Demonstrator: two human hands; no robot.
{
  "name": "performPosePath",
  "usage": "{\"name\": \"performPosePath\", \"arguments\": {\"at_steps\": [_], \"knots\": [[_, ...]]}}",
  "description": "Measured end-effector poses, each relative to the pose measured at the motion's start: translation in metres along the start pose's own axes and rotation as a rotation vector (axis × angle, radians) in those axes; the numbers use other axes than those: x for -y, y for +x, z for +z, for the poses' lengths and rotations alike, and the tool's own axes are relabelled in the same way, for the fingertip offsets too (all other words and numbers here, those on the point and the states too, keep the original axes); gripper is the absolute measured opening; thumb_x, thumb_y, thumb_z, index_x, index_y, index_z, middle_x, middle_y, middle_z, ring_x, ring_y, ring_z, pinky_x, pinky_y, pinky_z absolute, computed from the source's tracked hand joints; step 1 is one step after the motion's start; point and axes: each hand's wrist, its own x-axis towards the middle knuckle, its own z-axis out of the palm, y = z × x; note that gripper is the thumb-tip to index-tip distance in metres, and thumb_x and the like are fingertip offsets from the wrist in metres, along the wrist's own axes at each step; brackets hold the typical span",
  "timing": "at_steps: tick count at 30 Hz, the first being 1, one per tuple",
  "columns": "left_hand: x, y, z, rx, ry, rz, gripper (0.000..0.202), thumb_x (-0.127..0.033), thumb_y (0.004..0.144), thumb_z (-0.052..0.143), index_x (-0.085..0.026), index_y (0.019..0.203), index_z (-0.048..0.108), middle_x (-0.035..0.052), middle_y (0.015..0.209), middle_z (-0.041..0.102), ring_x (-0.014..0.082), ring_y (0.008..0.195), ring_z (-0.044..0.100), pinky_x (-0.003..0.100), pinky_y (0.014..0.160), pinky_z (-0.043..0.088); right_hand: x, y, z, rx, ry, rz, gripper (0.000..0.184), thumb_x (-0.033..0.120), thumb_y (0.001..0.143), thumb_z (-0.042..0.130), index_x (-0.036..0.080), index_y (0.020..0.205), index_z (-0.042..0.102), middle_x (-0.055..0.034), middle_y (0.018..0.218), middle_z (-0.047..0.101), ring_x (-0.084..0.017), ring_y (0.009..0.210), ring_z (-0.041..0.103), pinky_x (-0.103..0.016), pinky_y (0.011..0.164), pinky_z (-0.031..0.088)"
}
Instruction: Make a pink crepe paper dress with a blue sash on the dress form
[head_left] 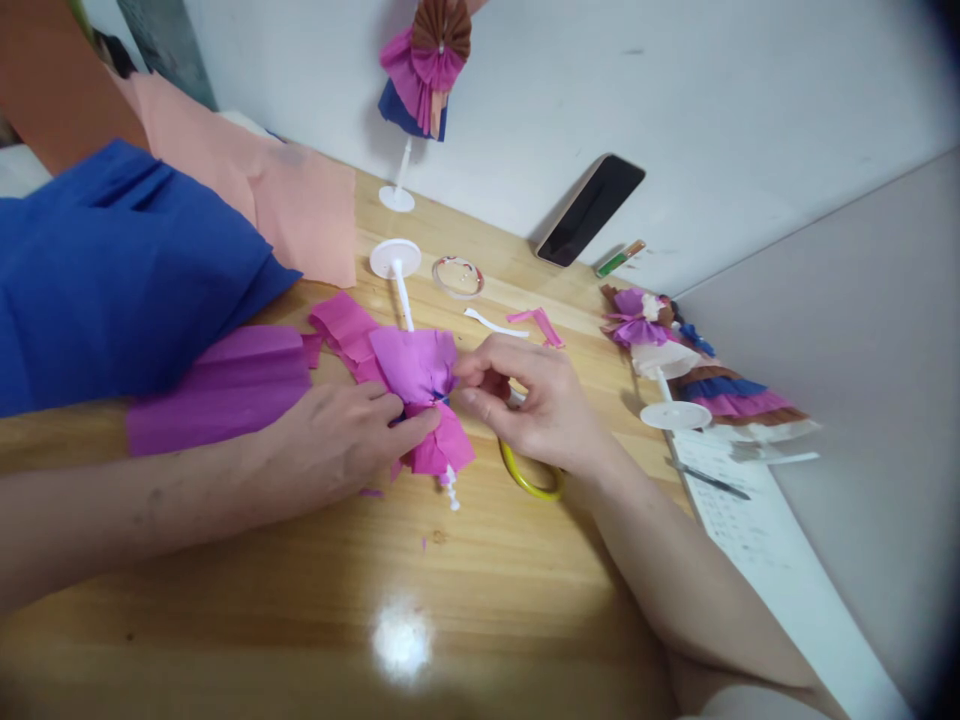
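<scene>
A little crepe paper dress (417, 362), pink and purple and gathered at the waist, lies over a white plastic stand (395, 260) tipped on the table. My left hand (352, 435) presses on the dress from the left, thumb and fingers closed on its gathered middle. At the dress's right edge, my right hand (536, 395) has thumb and forefinger pinched close together. What sits between those fingertips is too small to make out. Something dark, like a thread or wire, crosses the waist. Beneath my right hand is a yellow loop handle (534, 480), partly hidden.
Blue paper (135, 280), peach paper (300, 200) and purple paper (225, 385) lie left. A finished-looking paper dress (427, 65) stands at the wall, near a phone (592, 210). A bead bracelet (458, 277) lies behind. More paper dresses (637, 318) and a pen (712, 480) are right.
</scene>
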Motion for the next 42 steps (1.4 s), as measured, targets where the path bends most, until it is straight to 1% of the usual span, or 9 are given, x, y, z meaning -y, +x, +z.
{"name": "performPosePath", "arguments": {"at_steps": [3, 5, 8, 14, 18, 22, 31, 37, 42], "knots": [[-0.0006, -0.0006, -0.0006, 0.029, 0.021, 0.002, 0.044, -0.006, 0.084, 0.046, -0.02, 0.125, 0.051, 0.0038, 0.085, 0.066, 0.0207, 0.076, 0.062, 0.028, 0.058, 0.037, 0.0016, 0.0014, 0.0042, 0.041, 0.005, -0.102, 0.016, 0.009, 0.082, 0.059, 0.018, 0.093, 0.065, 0.0001, 0.071, 0.057, -0.013, 0.064, 0.053, -0.025, 0.058, 0.042], [-0.0003, -0.0007, 0.0, 0.027, 0.021, 0.005, 0.043, -0.006, 0.084, 0.045, -0.02, 0.124, 0.052, 0.0035, 0.086, 0.066, 0.0201, 0.076, 0.061, 0.028, 0.059, 0.037, 0.0011, 0.0029, 0.0062, 0.052, 0.026, -0.143, 0.015, 0.006, 0.082, 0.056, 0.017, 0.088, 0.065, -0.0012, 0.074, 0.058, -0.013, 0.068, 0.055, -0.026, 0.062, 0.043], [0.0005, -0.0005, 0.0015, 0.005, -0.004, 0.008, 0.043, -0.008, 0.083, 0.048, -0.02, 0.123, 0.052, 0.003, 0.083, 0.065, 0.0194, 0.073, 0.061, 0.027, 0.058, 0.036, -0.0006, 0.0044, 0.0046, 0.067, 0.078, -0.069, 0.015, 0.005, 0.081, 0.056, 0.017, 0.077, 0.063, -0.0007, 0.073, 0.059, -0.012, 0.068, 0.055, -0.025, 0.063, 0.042], [-0.0004, -0.0001, 0.0, 0.014, -0.014, -0.007, 0.044, -0.005, 0.084, 0.042, -0.02, 0.123, 0.054, 0.0034, 0.079, 0.064, 0.0203, 0.072, 0.06, 0.028, 0.058, 0.036, -0.0006, 0.0027, -0.0001, 0.103, 0.169, 0.065, 0.011, 0.008, 0.079, 0.059, 0.017, 0.073, 0.061, 0.0017, 0.068, 0.058, -0.01, 0.061, 0.051, -0.022, 0.055, 0.04], [-0.0003, 0.0006, -0.0001, 0.031, -0.019, -0.001, 0.041, -0.008, 0.084, 0.046, -0.019, 0.123, 0.054, 0.0043, 0.081, 0.066, 0.0212, 0.073, 0.06, 0.029, 0.059, 0.036, 0.0036, 0.0017, 0.0004, 0.091, 0.171, 0.055, 0.012, 0.007, 0.077, 0.059, 0.017, 0.073, 0.063, -0.0004, 0.074, 0.059, -0.01, 0.061, 0.051, -0.021, 0.052, 0.039], [-0.0004, 0.0004, 0.001, 0.019, -0.002, 0.007, 0.043, -0.007, 0.084, 0.045, -0.02, 0.124, 0.053, 0.004, 0.081, 0.066, 0.0212, 0.072, 0.062, 0.028, 0.057, 0.035, 0.0076, 0.0009, -0.0007, 0.12, 0.091, 0.008, 0.018, 0.002, 0.075, 0.055, 0.018, 0.072, 0.062, 0.0012, 0.068, 0.06, -0.01, 0.061, 0.053, -0.022, 0.056, 0.041], [-0.0024, 0.0008, -0.0019, 0.015, 0.029, -0.005, 0.041, -0.007, 0.085, 0.042, -0.02, 0.121, 0.056, 0.0024, 0.077, 0.064, 0.0189, 0.068, 0.06, 0.028, 0.054, 0.033, 0.0054, -0.0003, 0.0042, 0.135, 0.036, -0.058, 0.029, -0.005, 0.07, 0.049, 0.017, 0.081, 0.063, 0.0014, 0.074, 0.066, -0.009, 0.063, 0.057, -0.019, 0.057, 0.041], [-0.0002, 0.001, 0.0019, 0.036, 0.017, 0.013, 0.042, -0.009, 0.082, 0.049, -0.02, 0.123, 0.052, 0.0037, 0.079, 0.065, 0.0206, 0.069, 0.062, 0.027, 0.054, 0.036, 0.0047, -0.0013, 0.0049, 0.135, 0.058, -0.023, 0.036, -0.005, 0.071, 0.045, 0.017, 0.094, 0.063, 0.0014, 0.075, 0.069, -0.009, 0.061, 0.059, -0.018, 0.055, 0.042], [-0.0001, 0.0006, 0.0018, 0.036, 0.025, 0.02, 0.041, -0.009, 0.08, 0.05, -0.02, 0.12, 0.054, 0.0034, 0.078, 0.065, 0.0209, 0.069, 0.062, 0.027, 0.053, 0.035, 0.0041, -0.0026, 0.0076, 0.103, 0.101, 0.03, 0.035, -0.005, 0.07, 0.046, 0.015, 0.093, 0.062, 0.0015, 0.074, 0.069, -0.007, 0.057, 0.058, -0.017, 0.053, 0.041]]}}
